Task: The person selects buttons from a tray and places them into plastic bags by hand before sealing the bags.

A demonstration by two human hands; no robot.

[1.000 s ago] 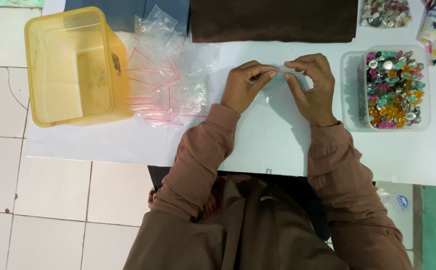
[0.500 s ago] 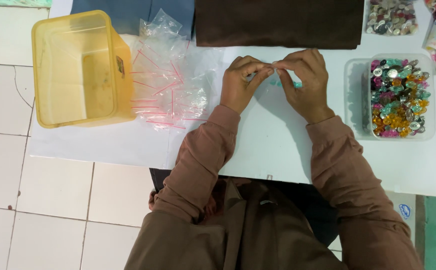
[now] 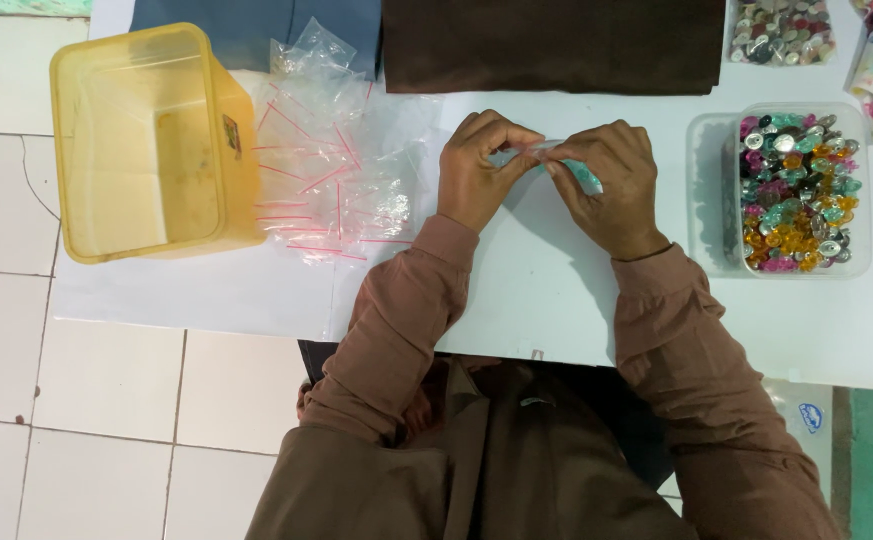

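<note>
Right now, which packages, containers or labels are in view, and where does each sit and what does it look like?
Small bag: clear plastic with teal inside, pinched between left hand and right hand.
Bag pile: clear bags with red strips, left of the hands.
Yellow tub: translucent, rectangular, far left, with a small sticker on its side.
Bead box: clear, rectangular, right; multicoloured beads.
Second box: top right, pale beads.

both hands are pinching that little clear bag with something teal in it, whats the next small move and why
Probably run the fingertips along the top of the small clear bag to press it closed. The left hand and right hand both pinch its upper edge just above the white table, with teal pieces showing inside. Whether the strip is already sealed cannot be told. The yellow bin stands open to the left.
</note>
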